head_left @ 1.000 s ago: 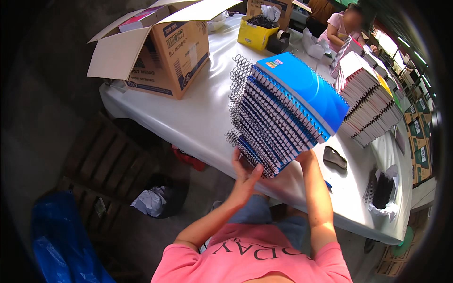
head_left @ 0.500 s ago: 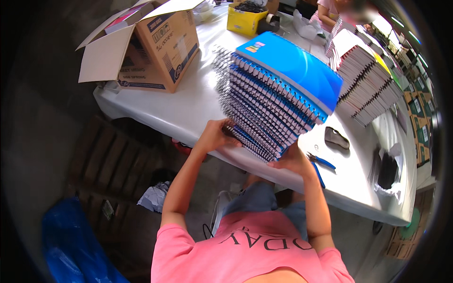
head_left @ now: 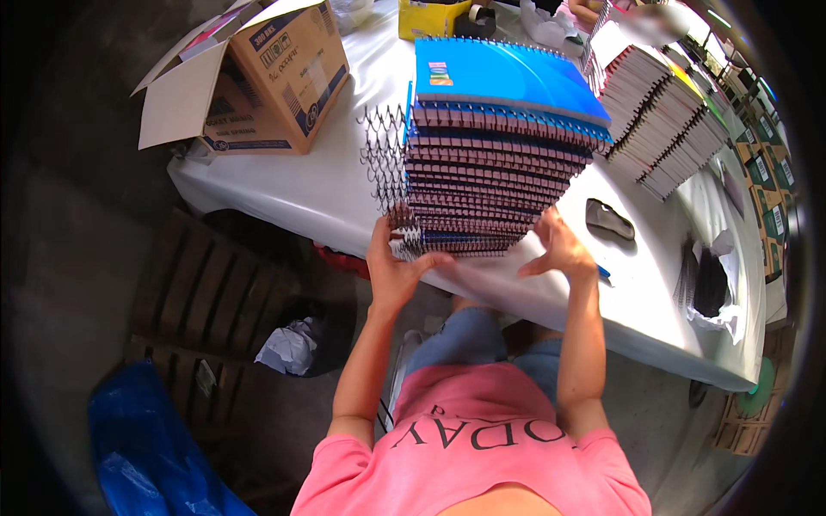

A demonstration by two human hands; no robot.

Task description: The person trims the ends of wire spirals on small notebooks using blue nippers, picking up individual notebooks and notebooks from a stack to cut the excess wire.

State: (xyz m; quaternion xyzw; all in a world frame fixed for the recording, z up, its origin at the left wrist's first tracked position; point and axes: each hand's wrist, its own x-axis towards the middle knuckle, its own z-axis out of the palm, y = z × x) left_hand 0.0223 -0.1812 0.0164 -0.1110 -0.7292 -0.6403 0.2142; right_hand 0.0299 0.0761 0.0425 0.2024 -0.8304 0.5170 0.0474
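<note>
A tall stack of spiral notebooks (head_left: 499, 172), topped by a blue cover, stands in front of me close to the table's near edge. Black wire coils (head_left: 383, 159) stick out past its left side. My left hand (head_left: 403, 262) grips the lower left corner, fingers around the side among the coil ends, thumb stretched along the front. At the lower right corner is my right hand (head_left: 564, 248), its fingertips against or very near the stack and its thumb spread away from it. The lowest notebooks are partly hidden by my left hand.
An open cardboard box (head_left: 284, 82) stands at the table's left. More stacked notebooks (head_left: 662, 116) are at the right, beyond a dark pouch-like item (head_left: 609, 220). A blue tool handle (head_left: 604, 272) shows beside my right hand. Behind are a yellow box (head_left: 430, 19) and another person.
The stack has turned so its front faces me more squarely. My right hand has loosened and its thumb has come away. The blue pliers are now mostly hidden behind my right hand.
</note>
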